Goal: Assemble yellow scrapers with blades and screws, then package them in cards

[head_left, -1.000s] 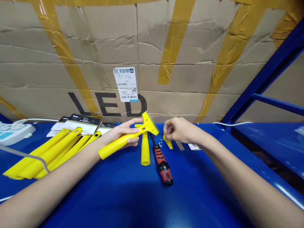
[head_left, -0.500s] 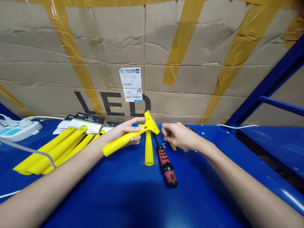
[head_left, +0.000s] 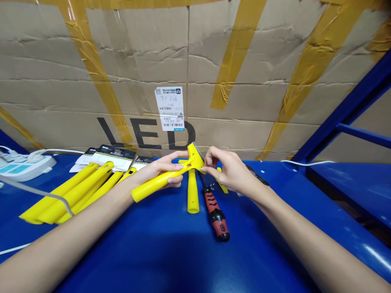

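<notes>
My left hand is closed around a yellow scraper, whose wide head with a metal blade edge tilts up to the right. At the lower corner of that head, my right hand has thumb and forefinger pinched together; whatever sits between the tips is too small to make out. Below lies a screwdriver with a red and black handle, its shaft pointing away under the scraper head. Beside its collar are a few small shiny pieces, perhaps screws. A second yellow scraper lies to the screwdriver's left.
Several yellow scrapers with black-and-white cards lie at the left. A white power strip and cables are farther left. A small yellow piece and a black item lie by my right hand. A taped cardboard box stands behind.
My right hand has moved up and left from beside the small shiny pieces to the scraper head, fingertips now touching its corner. The left hand keeps its hold on the scraper.
</notes>
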The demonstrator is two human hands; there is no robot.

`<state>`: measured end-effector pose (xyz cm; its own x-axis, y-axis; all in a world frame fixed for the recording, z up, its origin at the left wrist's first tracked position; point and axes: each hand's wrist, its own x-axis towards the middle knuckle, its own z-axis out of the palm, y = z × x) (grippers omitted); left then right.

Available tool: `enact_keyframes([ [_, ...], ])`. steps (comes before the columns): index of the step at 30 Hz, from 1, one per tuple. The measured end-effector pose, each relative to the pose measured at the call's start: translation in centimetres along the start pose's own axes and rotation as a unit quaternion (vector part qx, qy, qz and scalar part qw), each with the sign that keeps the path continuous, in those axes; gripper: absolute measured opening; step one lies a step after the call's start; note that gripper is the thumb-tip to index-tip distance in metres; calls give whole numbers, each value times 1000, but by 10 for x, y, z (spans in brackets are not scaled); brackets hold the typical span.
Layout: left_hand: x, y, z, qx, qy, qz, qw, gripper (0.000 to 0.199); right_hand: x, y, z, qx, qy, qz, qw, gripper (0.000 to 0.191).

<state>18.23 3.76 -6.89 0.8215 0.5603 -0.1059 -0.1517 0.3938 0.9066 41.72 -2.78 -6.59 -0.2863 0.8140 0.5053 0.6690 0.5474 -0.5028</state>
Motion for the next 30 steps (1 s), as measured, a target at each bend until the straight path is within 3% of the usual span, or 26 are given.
enact_keyframes([
  [6,-3,1,-1,23,-37,-11,999,43,0,12,-2,109,-14,68,992,27],
  [12,-2,8,8,14,4,4,1000,49,-1,22,-11,150,-11,138,979,26],
  [19,-3,11,2,7,37,21,999,56,-2,11,-23,-34,-204,96,974,18],
  [23,-4,11,-2,3,37,12,999,53,-3,5,-13,-121,-231,46,964,20],
  [30,-2,10,-5,0,47,16,999,55,-2,4,-8,-110,-257,33,960,17],
])
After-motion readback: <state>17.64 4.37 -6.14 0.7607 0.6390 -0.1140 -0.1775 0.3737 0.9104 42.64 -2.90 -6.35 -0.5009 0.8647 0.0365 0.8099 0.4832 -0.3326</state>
